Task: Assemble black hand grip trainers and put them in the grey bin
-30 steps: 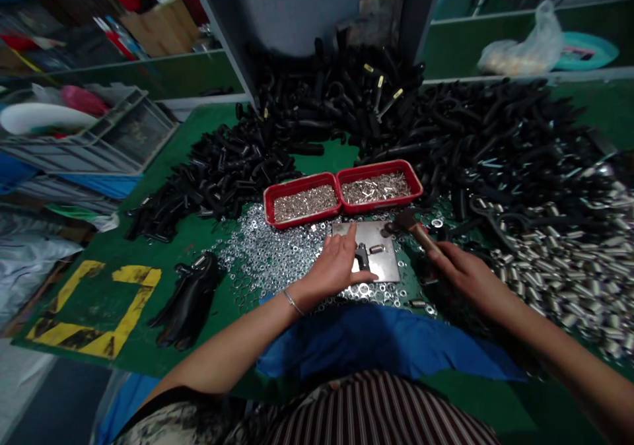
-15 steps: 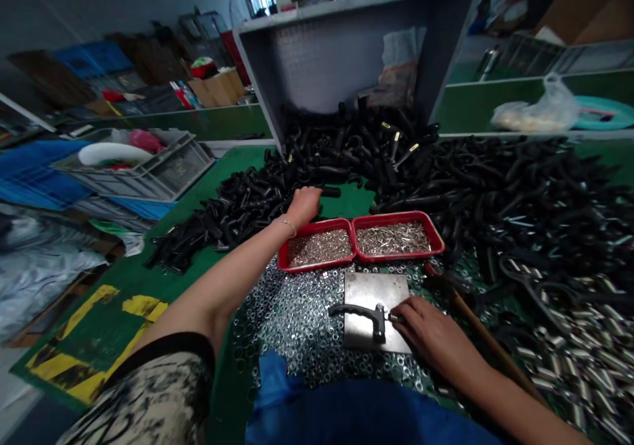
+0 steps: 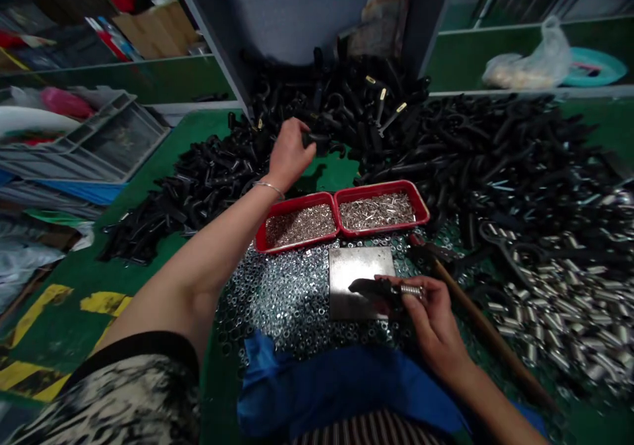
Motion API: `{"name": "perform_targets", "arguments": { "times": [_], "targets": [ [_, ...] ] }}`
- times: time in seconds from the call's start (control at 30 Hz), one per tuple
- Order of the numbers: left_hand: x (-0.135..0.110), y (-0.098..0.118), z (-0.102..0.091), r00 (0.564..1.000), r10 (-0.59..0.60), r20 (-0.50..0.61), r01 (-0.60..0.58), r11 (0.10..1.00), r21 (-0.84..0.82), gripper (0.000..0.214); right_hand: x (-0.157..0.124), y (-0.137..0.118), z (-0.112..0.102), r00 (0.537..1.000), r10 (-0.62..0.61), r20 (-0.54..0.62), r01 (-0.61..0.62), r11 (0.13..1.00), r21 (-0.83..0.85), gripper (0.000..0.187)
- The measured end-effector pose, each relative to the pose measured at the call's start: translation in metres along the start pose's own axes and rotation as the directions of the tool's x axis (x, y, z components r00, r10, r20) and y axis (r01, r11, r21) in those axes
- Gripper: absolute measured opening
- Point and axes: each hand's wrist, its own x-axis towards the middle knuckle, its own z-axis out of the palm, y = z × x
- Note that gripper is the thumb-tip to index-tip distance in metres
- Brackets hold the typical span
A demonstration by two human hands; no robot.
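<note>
My left hand (image 3: 288, 152) reaches far forward and is closed round a black plastic handle (image 3: 317, 140) lifted from the big heap of black handles (image 3: 396, 128). My right hand (image 3: 426, 313) holds a black handle part with a small metal spring (image 3: 391, 289) just above a square steel plate (image 3: 351, 273). The plate lies on a bed of small silver washers (image 3: 282, 293). Two red trays (image 3: 341, 214) of small metal pins sit right behind the plate.
A hammer with a wooden shaft (image 3: 485, 329) lies to the right of the plate. Silver metal sleeves (image 3: 569, 306) are heaped at the right. A grey crate (image 3: 99, 141) stands at the left. Blue cloth (image 3: 347, 379) covers my lap. The green mat (image 3: 99, 286) has yellow markings.
My left hand left the plate, reached to the black heap and lifted one handle. My right hand let go of the hammer and picked the handle part with spring up off the plate.
</note>
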Motion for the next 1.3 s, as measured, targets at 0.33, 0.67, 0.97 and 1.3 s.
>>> {"name": "perform_targets", "arguments": {
  "times": [0.33,0.67,0.97,1.3],
  "targets": [
    [-0.259,0.114,-0.066,0.849,0.094,0.52,0.52,0.024,-0.854,0.062,-0.003,-0.009,-0.028,0.889,0.431,0.156,-0.451,0.759,0.469,0.038],
    [-0.245,0.148,-0.053,0.781,0.112,0.615,0.625,-0.105,-0.774,0.045,0.018,-0.019,-0.011,0.999,-0.025,0.036,0.032,0.973,-0.228,0.037],
    [-0.252,0.143,-0.014,0.814,-0.16,0.558,0.56,0.468,-0.683,0.042,0.037,-0.024,-0.001,0.969,-0.238,0.063,0.239,0.849,-0.472,0.026],
    [-0.25,0.148,-0.002,0.818,-0.15,0.555,0.51,0.635,-0.58,0.045,0.044,-0.024,0.002,0.975,-0.2,0.095,0.221,0.851,-0.476,0.026]
  ]
}}
